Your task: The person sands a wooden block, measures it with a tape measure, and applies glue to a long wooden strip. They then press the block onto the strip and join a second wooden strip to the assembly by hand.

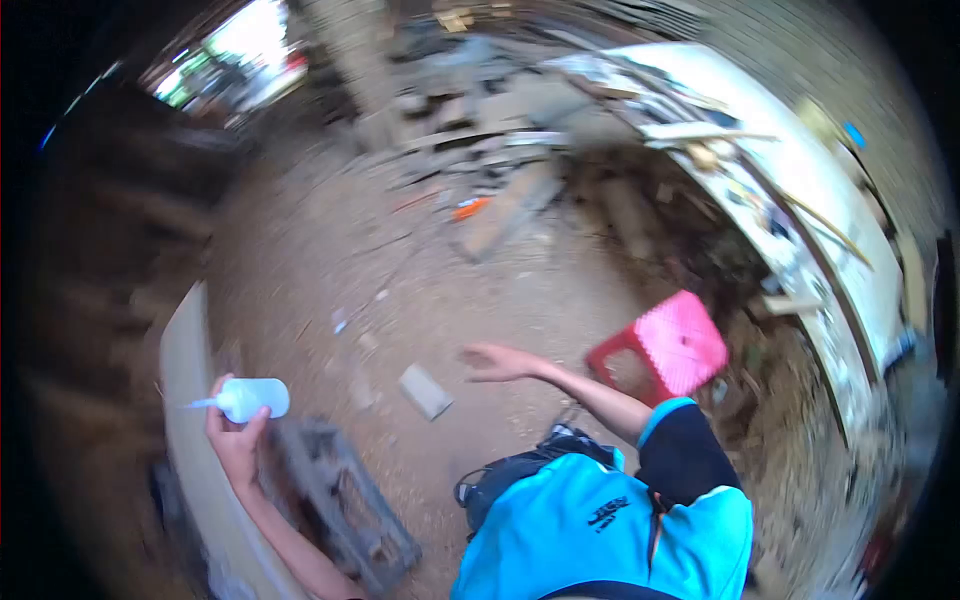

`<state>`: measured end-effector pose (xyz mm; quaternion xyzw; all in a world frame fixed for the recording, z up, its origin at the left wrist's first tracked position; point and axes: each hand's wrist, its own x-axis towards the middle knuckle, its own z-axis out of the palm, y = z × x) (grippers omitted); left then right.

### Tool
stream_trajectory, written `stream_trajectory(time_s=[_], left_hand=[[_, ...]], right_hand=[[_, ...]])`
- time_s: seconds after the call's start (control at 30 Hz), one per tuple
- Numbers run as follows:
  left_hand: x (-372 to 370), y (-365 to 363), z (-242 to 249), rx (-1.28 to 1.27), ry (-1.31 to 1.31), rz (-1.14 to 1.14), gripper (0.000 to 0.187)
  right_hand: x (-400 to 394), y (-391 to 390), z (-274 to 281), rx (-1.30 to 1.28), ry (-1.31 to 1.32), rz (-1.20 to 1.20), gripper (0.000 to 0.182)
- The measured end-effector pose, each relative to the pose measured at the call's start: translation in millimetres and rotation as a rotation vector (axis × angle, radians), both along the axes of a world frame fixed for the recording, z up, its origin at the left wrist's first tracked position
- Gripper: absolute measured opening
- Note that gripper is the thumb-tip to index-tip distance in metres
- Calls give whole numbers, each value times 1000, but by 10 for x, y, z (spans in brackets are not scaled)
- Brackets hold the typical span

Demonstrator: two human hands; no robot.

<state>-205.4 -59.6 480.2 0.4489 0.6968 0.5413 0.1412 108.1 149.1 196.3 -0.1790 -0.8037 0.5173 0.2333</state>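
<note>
A white squeeze bottle (262, 398) with a thin pointed nozzle lies sideways in my left hand (236, 446), its tip towards the left. My fingers and thumb wrap round the bottle near a long pale board (188, 370). My right hand (498, 363) is stretched out over the dirt floor with nothing in it, its fingers extended and slightly blurred. Below and left of that hand, a small grey block (426, 391) rests on the floor. To its right stands a red plastic stool (683, 345).
A dark slotted frame (345, 500) lies beside the pale board. Scrap wood pieces (510, 205) are piled farther back, with an orange object (471, 208) among them. On the right runs a long white-topped bench (745, 100) with sticks and clutter. A post (350, 60) rises at the back.
</note>
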Motion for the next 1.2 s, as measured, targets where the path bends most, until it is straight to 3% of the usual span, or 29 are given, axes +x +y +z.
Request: stream_trajectory(time_s=[0.03, 0.1, 0.17, 0.3, 0.43, 0.47, 0.5, 0.53, 0.6, 0.63, 0.67, 0.7, 0.83, 0.93, 1.03, 1.17, 1.2], left_hand=[[291, 483, -130, 2, -3, -128, 64], [814, 1412, -466, -6, 87, -347, 64], [1450, 2154, -636, -134, 18, -471, 63], [2469, 3420, -1192, -158, 3, -886, 62], [3436, 4459, -1446, -86, 142, -1257, 62], [3670, 4640, -1469, -30, 199, -1332, 61], [3874, 4849, -1605, -106, 98, -1381, 56], [4054, 5126, -1723, -37, 208, -1499, 56], [4438, 5548, -1820, -192, 17, -1686, 55], [4612, 5762, -1697, -138, 63, -1736, 57], [4807, 6014, -1732, -107, 69, -1729, 57], [4982, 6266, -1681, -63, 116, -1698, 57], [5848, 7434, -1871, 161, 419, -1424, 62], [6493, 7911, -1755, 72, 522, -1298, 70], [7049, 8196, -1801, -33, 701, -1220, 84], [7464, 8408, -2189, -263, 773, -1288, 82], [7467, 8363, -2131, -227, 793, -1228, 75]], right_hand=[[122, 225, 292, 65, 11, 53, 61], [490, 489, 1034, -71, 29, -56, 73], [724, 794, 1254, 18, 96, -122, 76], [1219, 1361, 972, 142, 118, -421, 78], [1868, 1938, 730, 161, 195, -861, 62], [2048, 2098, 624, 145, 162, -960, 57], [2203, 2196, 544, 113, 137, -1051, 51], [2339, 2239, 553, 143, 99, -1192, 51], [2694, 2340, 483, 168, 13, -1445, 53], [2822, 2371, 554, 42, -52, -1505, 56], [3003, 2438, 360, 64, -77, -1603, 56], [3131, 2457, 371, -17, 85, -1685, 55], [3816, 2604, 413, -4, -46, -2036, 49], [4423, 2764, 396, 161, -124, -2297, 49], [5122, 2842, 177, 136, -165, -2474, 53], [5722, 2901, -135, 160, -219, -2619, 57], [5787, 2925, -128, 96, -184, -2608, 57]])
